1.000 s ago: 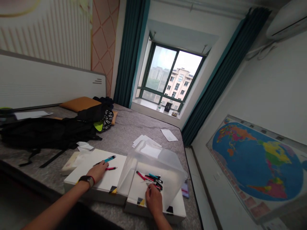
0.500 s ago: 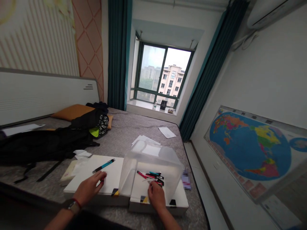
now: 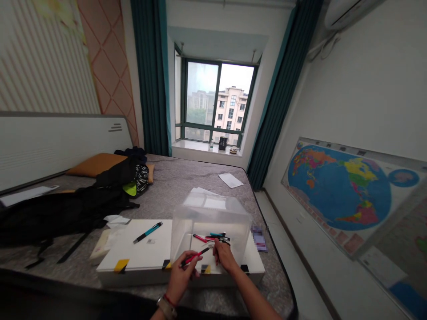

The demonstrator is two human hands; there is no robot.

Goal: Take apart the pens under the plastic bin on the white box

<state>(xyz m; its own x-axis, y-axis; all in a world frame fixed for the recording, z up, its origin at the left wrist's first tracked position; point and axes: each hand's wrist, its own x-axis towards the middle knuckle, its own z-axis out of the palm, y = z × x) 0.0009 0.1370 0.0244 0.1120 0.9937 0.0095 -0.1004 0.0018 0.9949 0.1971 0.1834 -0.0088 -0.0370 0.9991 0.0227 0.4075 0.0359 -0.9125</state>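
My left hand (image 3: 182, 273) is closed on a red and black pen (image 3: 196, 257), whose tip points up and right toward my other hand. My right hand (image 3: 224, 255) reaches into the mouth of a clear plastic box (image 3: 187, 218) lying on its side. Its fingers are pinched at the near edge of a pile of pens (image 3: 218, 235) in red, black and teal; what they grip is hidden. A teal and black pen (image 3: 148, 232) lies by itself on the left white box (image 3: 115, 251).
A second white box (image 3: 256, 264) bears the clear one. Tissues (image 3: 115, 233), a black backpack (image 3: 73, 218) and an orange cushion (image 3: 96, 164) lie to the left on the mattress. Paper (image 3: 231, 180) lies farther back. The mattress edge (image 3: 267, 222) runs along the right.
My left hand has moved right, from over the left white box to the front of the clear one, and a red and black pen now shows in it. The view has shifted slightly.
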